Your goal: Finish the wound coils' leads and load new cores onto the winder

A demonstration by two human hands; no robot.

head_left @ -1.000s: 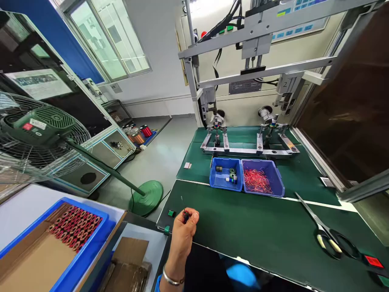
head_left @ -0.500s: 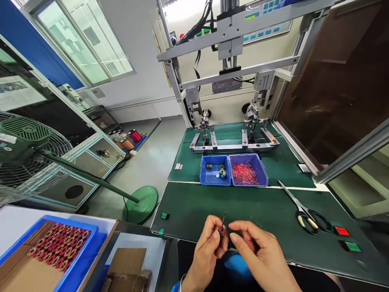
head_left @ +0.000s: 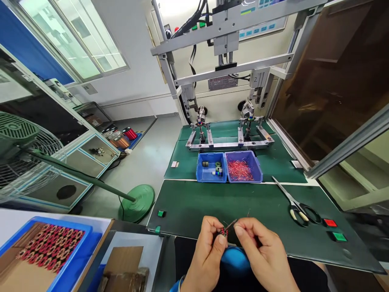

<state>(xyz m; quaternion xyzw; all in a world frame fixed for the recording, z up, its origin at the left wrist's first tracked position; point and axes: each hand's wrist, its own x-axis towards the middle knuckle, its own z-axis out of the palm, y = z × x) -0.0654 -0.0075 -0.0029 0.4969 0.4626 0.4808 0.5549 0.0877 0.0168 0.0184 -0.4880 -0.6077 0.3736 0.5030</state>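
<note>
My left hand pinches a small round wound motor stator with red windings and dark teeth, just over the table's front edge. A thin dark wire lead slants up from the stator to the right. Its far end meets the thumb and forefinger of my right hand, which are pressed together on it. Fine loose wire ends show near the stator and above the right fingers. Both palms face inward, and the other fingers are curled and partly hidden.
On the green-topped table stand a blue bin with small parts and a purple bin of red wire scraps. Scissors lie right, near red and green buttons. A winding fixture stands behind; a tray of stators sits left.
My right hand has closed its thumb and forefinger on the wire lead, which now leans right instead of standing upright. The whole view has shifted slightly.
</note>
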